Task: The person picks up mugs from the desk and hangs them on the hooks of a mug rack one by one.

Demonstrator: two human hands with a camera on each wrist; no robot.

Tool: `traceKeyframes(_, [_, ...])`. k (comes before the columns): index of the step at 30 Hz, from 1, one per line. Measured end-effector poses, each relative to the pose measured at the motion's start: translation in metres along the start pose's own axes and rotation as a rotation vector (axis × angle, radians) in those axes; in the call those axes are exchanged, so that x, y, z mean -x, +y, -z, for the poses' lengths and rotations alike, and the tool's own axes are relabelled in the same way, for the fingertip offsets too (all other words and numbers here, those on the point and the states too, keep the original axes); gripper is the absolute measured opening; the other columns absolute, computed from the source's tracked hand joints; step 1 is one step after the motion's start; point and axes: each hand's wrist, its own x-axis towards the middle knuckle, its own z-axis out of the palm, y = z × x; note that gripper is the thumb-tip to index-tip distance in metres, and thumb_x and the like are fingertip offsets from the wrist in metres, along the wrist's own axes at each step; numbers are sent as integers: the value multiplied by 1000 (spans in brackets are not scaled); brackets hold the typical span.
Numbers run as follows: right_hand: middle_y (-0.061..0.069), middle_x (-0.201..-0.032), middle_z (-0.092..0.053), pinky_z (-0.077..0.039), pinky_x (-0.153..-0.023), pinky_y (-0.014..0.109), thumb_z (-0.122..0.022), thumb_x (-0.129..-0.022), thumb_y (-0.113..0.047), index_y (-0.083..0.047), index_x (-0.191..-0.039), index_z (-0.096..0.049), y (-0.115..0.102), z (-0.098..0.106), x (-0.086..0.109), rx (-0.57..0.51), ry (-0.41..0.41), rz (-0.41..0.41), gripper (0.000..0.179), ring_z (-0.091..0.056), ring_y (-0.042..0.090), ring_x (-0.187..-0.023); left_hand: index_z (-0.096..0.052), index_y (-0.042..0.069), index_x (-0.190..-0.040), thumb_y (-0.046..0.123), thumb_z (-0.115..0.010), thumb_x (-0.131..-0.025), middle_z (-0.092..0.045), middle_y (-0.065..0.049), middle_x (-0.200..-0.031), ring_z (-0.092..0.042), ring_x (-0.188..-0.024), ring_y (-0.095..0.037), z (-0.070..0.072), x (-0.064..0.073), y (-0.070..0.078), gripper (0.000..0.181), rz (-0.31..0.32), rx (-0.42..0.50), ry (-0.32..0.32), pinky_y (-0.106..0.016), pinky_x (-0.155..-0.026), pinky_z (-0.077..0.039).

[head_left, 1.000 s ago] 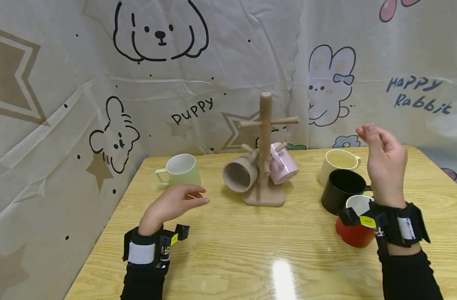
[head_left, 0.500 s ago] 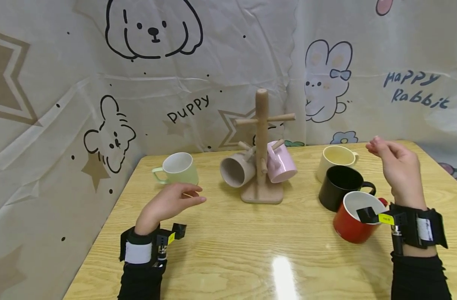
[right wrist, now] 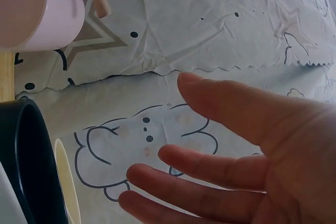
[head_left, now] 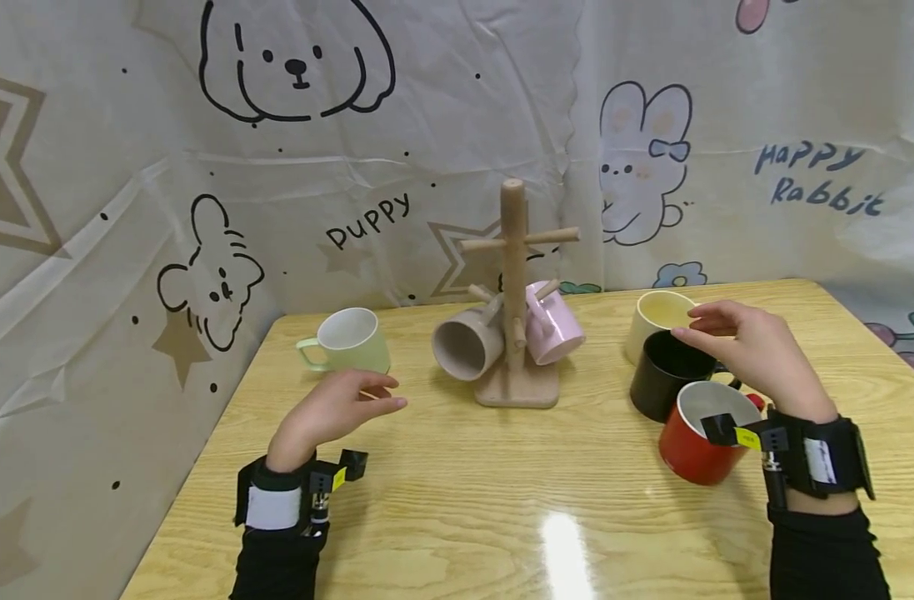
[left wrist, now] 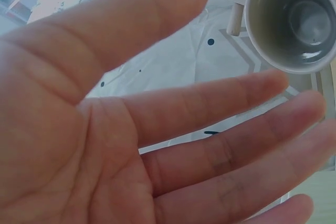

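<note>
My left hand (head_left: 337,408) hovers over the table's left side with relaxed fingers, holding nothing; a pale green mug (head_left: 352,342) stands just behind it. At the right, my right hand (head_left: 756,346) reaches above the mugs, fingers spread and nothing in them. Its fingertips overlap the rims of the black mug (head_left: 659,387) and the pale yellow mug (head_left: 640,329) in the head view. Nearest the wrist stands a red mug (head_left: 689,446) with a white inside. The wooden mug tree (head_left: 512,275) carries a greyish-beige mug (head_left: 457,346) and a pink mug (head_left: 557,329) on its lower pegs.
The mug tree's base (head_left: 516,396) rests on the wood-grain table (head_left: 457,500). Two upper pegs (head_left: 554,236) stick out bare to the sides. A printed cloth (head_left: 397,108) hangs behind and along the left of the table.
My right hand swings out to the right, then comes back left and lower over the black and yellow mugs, its fingers opening. The left hand barely moves, and the view shifts slightly.
</note>
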Motion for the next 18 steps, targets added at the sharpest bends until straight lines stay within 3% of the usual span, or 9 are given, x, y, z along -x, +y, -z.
traceKeyframes(18, [27, -111, -61, -48, -76, 49, -55, -88, -48, 2, -123, -51, -1, 0, 2, 46, -10, 43, 61, -55, 42, -104, -61, -2, -115, 28, -60, -89, -63, -16, -109, -62, -97, -29, 0, 0, -3, 40, 10, -35, 19, -40, -80, -52])
